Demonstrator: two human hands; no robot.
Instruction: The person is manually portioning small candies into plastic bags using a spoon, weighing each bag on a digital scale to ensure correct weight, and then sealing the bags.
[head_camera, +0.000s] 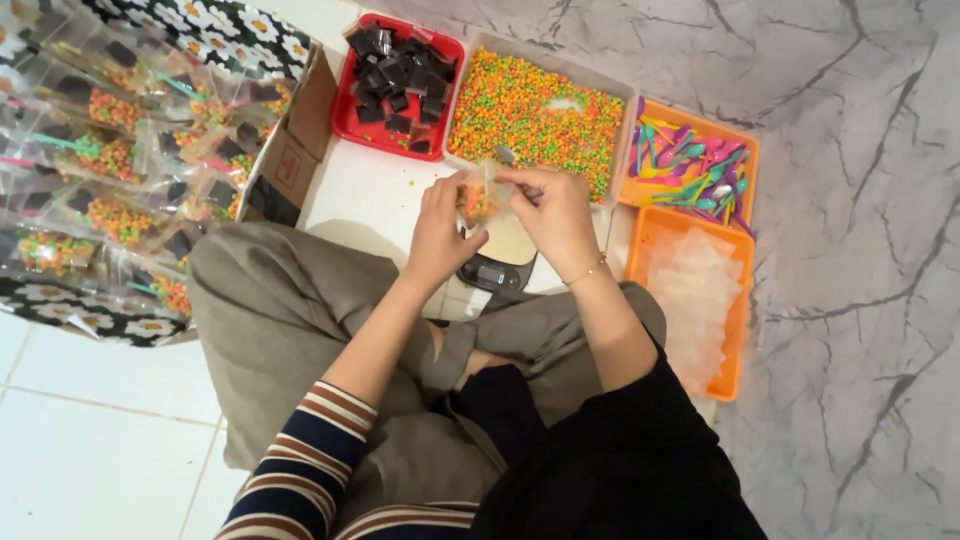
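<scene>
I hold a small clear plastic pouch partly filled with orange and green candy beads (479, 200) between my two hands, just above a small digital kitchen scale (497, 262) on the white tiled floor (90, 400). My left hand (440, 232) pinches the pouch's left edge, fingers curled, wrist bent upward. My right hand (553, 212) grips the top right edge with its fingertips — both hands are closed on the pouch, nearly touching. The pouch hangs roughly upright, its opening upward; I cannot tell its long axis. Just beyond lie a white tray of orange and green beads (540, 110), a red tray of dark squares (397, 85), and an orange tray of coloured plastic spoons (690, 162) — all side by side.
</scene>
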